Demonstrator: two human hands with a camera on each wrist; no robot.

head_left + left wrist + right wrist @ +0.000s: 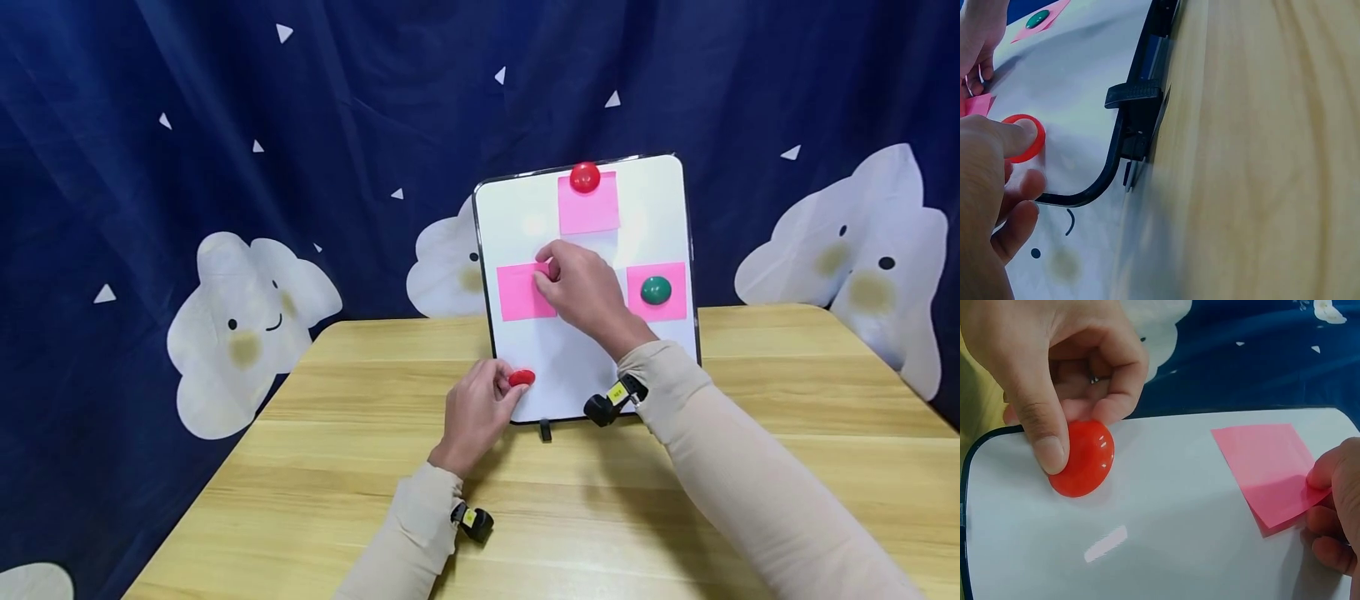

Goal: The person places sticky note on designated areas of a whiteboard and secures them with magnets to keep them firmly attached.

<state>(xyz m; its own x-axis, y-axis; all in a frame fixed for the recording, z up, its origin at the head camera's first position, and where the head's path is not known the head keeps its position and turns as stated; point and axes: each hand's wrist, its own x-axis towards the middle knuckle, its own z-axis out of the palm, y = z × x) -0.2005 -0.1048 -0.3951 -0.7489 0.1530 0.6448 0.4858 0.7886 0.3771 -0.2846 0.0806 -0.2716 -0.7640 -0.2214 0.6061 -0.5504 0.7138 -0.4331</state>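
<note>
A white magnetic board (577, 367) stands upright on the wooden table (600, 508). My left hand (512, 387) grips a red round magnet (522, 378) against the board's lower left corner; the right wrist view shows thumb and fingers curled round this magnet (1082, 456). My right hand (550, 273) pinches the right edge of a pink sticky note (517, 292) at the board's left middle, and the note's (1266, 465) corner is slightly lifted. Another pink note (588, 212) at the top carries a red magnet (585, 177). A third note (670, 312) on the right carries a green magnet (656, 290).
The board leans on a small black stand (545, 430), with its clip (1135, 94) at the bottom edge. A dark blue curtain with white cloud figures (247, 317) hangs close behind the table. Bare tabletop (1260, 162) stretches in front of and beside the board.
</note>
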